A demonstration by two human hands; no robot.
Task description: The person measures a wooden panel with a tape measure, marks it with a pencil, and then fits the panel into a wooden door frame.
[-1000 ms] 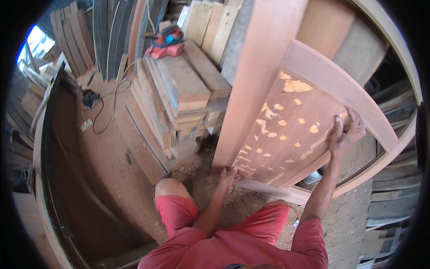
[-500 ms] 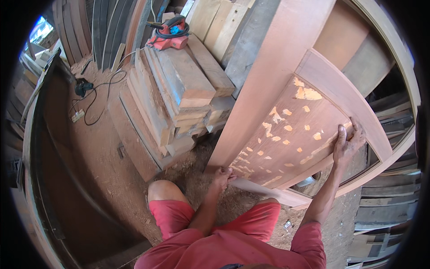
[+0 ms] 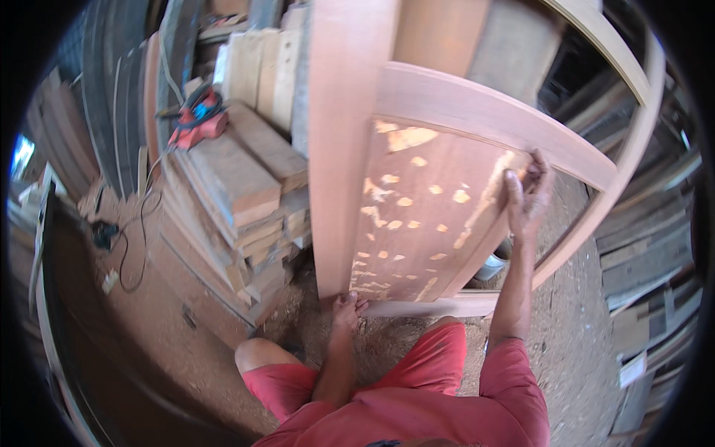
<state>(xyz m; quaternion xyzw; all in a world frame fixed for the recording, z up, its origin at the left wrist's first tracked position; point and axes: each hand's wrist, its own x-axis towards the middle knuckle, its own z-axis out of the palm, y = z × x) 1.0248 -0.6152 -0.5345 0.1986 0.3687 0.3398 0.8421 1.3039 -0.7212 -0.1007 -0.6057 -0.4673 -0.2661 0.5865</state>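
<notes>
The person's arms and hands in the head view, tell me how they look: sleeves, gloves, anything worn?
Both the left hand and the right hand are bare, with no gloves. The forearms are bare too, below the short, plain red sleeves of a shirt. No watch or bracelet shows on either wrist.

I see the wooden panel (image 3: 424, 242) in soft, fairly even light; a bright patch (image 3: 23, 154) glares far left, while the trough (image 3: 97, 350) sinks into shadow. Slight blur softens my view, curving toward black edges.
</notes>
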